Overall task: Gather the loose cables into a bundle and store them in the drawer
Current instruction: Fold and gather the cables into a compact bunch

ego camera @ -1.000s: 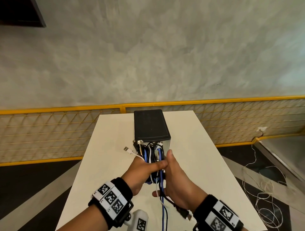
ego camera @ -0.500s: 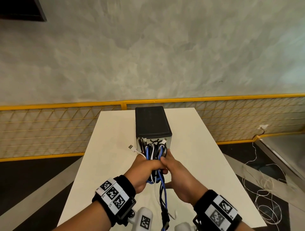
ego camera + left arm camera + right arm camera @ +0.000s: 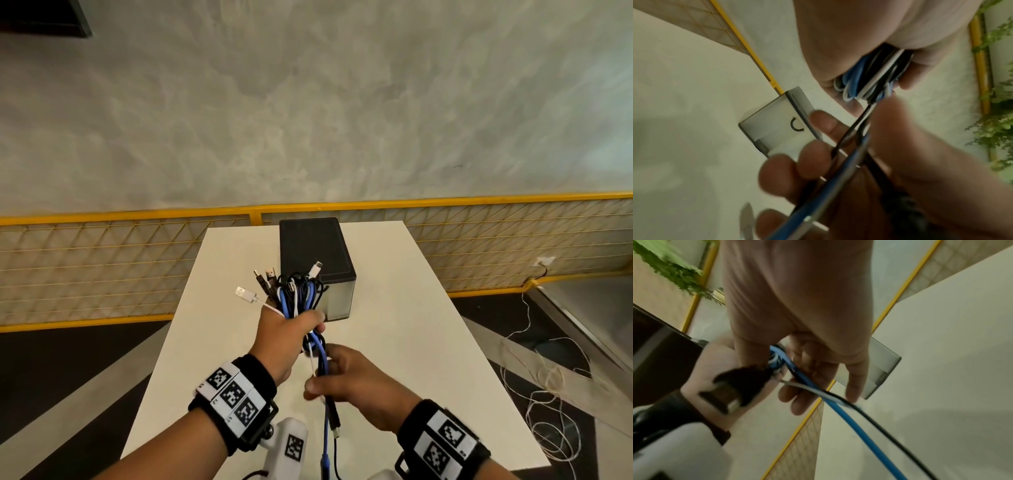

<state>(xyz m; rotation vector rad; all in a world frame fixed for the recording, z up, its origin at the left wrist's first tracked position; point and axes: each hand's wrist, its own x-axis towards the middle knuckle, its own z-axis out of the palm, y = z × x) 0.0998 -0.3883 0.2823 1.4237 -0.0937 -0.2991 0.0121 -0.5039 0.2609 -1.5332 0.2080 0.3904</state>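
Observation:
My left hand grips a folded bundle of blue, black and white cables in its fist, with several USB plugs sticking up from the top. The bundle hangs above the table just in front of the small black-topped drawer box. In the left wrist view the loops poke out under my palm, and the drawer front with its C-shaped handle looks shut. Lower down, my right hand curls round the trailing blue and black tails, thumb pressed on them.
The white table runs away from me, with the drawer box at its middle back. A yellow mesh fence and a grey wall stand behind it. Loose white cord lies on the floor to the right.
Both hands have drawn back from the drawer front toward me, lifting the bundle. The right hand slid from the bundle's side down onto the trailing tails.

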